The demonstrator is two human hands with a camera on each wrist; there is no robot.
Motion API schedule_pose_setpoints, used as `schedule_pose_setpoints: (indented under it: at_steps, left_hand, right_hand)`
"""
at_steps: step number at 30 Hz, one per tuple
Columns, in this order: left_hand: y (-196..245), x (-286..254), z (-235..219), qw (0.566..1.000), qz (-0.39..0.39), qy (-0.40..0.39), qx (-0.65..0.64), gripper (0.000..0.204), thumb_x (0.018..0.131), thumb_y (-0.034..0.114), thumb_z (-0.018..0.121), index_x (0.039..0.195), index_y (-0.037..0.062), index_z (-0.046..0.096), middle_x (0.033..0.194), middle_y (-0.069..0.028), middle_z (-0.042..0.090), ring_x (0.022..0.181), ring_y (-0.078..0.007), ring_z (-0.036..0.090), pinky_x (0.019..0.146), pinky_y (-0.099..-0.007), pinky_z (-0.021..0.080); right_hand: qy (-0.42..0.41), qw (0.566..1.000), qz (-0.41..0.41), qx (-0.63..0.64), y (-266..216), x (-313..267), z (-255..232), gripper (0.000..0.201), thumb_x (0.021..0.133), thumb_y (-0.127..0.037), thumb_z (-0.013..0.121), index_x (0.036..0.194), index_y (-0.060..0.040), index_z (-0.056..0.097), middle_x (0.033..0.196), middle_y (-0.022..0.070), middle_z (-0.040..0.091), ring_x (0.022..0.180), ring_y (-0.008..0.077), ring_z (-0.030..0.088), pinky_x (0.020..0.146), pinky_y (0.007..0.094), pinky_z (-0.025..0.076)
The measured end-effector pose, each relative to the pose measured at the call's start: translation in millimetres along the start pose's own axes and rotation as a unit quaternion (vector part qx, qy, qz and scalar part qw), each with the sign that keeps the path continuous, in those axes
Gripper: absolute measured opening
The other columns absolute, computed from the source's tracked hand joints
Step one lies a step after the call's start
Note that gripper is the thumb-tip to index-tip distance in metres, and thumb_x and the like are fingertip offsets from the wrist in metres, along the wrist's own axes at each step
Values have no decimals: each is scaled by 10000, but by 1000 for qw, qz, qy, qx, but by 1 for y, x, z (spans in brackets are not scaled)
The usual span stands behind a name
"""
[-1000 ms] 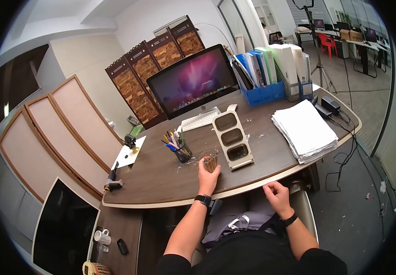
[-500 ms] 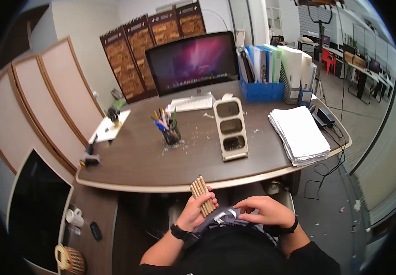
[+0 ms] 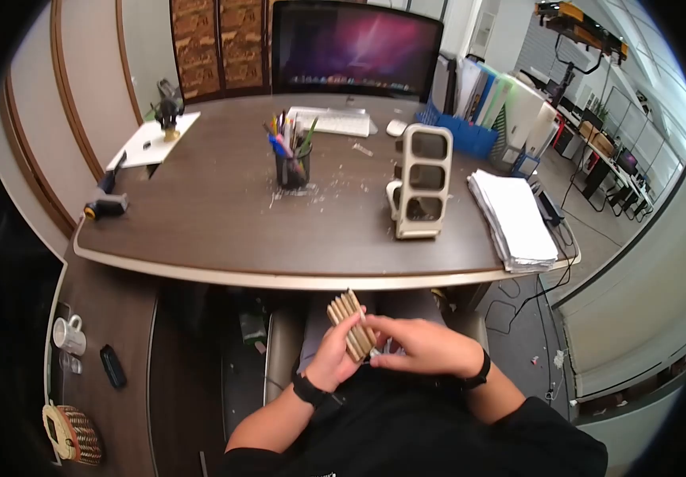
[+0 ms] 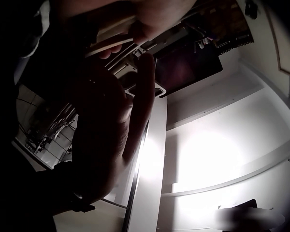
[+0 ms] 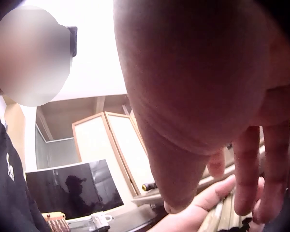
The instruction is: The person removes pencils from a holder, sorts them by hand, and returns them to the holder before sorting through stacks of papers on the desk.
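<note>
My left hand (image 3: 332, 359) grips a bundle of plain wooden pencils (image 3: 352, 327) over my lap, its thumb lying across them. From the right, my right hand (image 3: 426, 347) reaches in, its fingers extended to the side of the bundle. In the right wrist view, those long straight fingers (image 5: 246, 169) hang right at the pencil ends (image 5: 224, 212). The left wrist view is dark, with part of the bundle (image 4: 111, 38) near its top. On the desk stands a beige holder (image 3: 426, 193) with three compartments, tilted up.
The desk (image 3: 224, 222) carries a black mesh pen cup (image 3: 293, 171) amid pale scraps, a keyboard (image 3: 331, 121), a mouse (image 3: 396, 127), a monitor (image 3: 355, 52), a paper stack (image 3: 514, 215), a blue file rack (image 3: 470, 139) and a power tool (image 3: 107, 205). A mug (image 3: 69, 335) is lower left.
My left hand has drawn the pencils back from the desktop to my lap. My right hand has come over to meet them. The head view has tilted down.
</note>
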State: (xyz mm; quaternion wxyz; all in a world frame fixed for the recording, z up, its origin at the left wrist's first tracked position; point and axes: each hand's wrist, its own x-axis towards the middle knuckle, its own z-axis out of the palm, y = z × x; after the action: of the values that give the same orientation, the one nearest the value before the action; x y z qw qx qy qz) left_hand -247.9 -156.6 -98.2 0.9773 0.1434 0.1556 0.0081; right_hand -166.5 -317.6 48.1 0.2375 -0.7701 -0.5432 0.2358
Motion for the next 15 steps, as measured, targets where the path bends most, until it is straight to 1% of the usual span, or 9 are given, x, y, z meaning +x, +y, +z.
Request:
schedule_pose_setpoints:
  at_steps: [1, 3, 5, 6, 7, 9, 11, 13, 15]
  left_hand:
    - [4, -1, 4, 1000, 8, 10, -2, 221, 1069, 213, 589, 1231, 64, 614, 1083, -107, 706, 979, -248, 718, 840, -405, 609]
    - [12, 7, -9, 1000, 6, -28, -2, 203, 1069, 196, 584, 1209, 53, 617, 1064, -97, 707, 970, -237, 718, 844, -391, 607]
    - [19, 9, -19, 999, 10, -39, 20, 194, 1068, 186, 582, 1200, 48, 617, 1054, -98, 707, 979, -226, 715, 846, -382, 605]
    - [22, 7, -17, 999, 21, -30, 32, 196, 1071, 189, 574, 1197, 45, 617, 1051, -99, 706, 984, -216, 712, 847, -377, 604]
    - [22, 10, -24, 997, 27, -57, 37, 206, 1077, 167, 551, 1248, 59, 590, 1113, -116, 700, 1034, -247, 713, 906, -415, 606]
    - [15, 10, -21, 998, 46, -17, 40, 219, 1064, 142, 581, 1264, 54, 578, 1147, -117, 680, 1078, -244, 690, 948, -412, 592]
    - [11, 4, -14, 999, 32, 13, 10, 245, 1054, 125, 605, 1284, 52, 567, 1181, -120, 662, 1122, -246, 668, 992, -419, 576]
    - [11, 2, -10, 999, 41, -3, 4, 297, 1057, 135, 605, 1334, 50, 541, 1184, -122, 665, 1134, -254, 668, 1017, -436, 568]
    - [14, -1, -5, 999, 43, -21, -1, 313, 1058, 138, 598, 1350, 50, 528, 1174, -116, 673, 1137, -253, 670, 1016, -441, 566]
  right_hand:
    - [2, 1000, 0, 18, 2, 10, 4, 680, 938, -316, 730, 1494, -54, 441, 980, 218, 723, 869, 404, 713, 760, 471, 568]
    - [25, 1000, 11, -1, 11, 24, 17, 761, 928, -286, 746, 1543, -54, 362, 927, 199, 730, 822, 399, 726, 719, 476, 570]
    - [-8, 998, 40, 38, 16, 32, 25, 858, 929, -268, 758, 1605, -88, 262, 904, 172, 725, 786, 360, 730, 699, 452, 566]
    - [-23, 996, 50, 70, 19, 33, 26, 880, 927, -268, 765, 1615, -91, 246, 911, 167, 720, 776, 348, 725, 700, 438, 565]
    - [-30, 993, 58, 99, 22, 35, 26, 903, 925, -269, 772, 1626, -94, 231, 918, 161, 716, 766, 335, 721, 701, 424, 564]
    - [-35, 988, 60, 139, 32, 36, 25, 919, 920, -264, 784, 1634, -102, 228, 941, 155, 708, 769, 312, 713, 707, 407, 562]
    - [-7, 992, 68, 106, 37, 32, 22, 903, 920, -255, 784, 1630, -97, 250, 953, 157, 707, 782, 304, 714, 715, 405, 565]
    - [-12, 996, 39, 83, 42, 27, 18, 885, 915, -254, 790, 1618, -80, 281, 1001, 171, 707, 845, 315, 716, 760, 408, 576]
    - [-19, 994, 54, 93, 39, 24, 15, 884, 915, -262, 790, 1616, -81, 283, 1036, 178, 709, 886, 314, 718, 780, 413, 578]
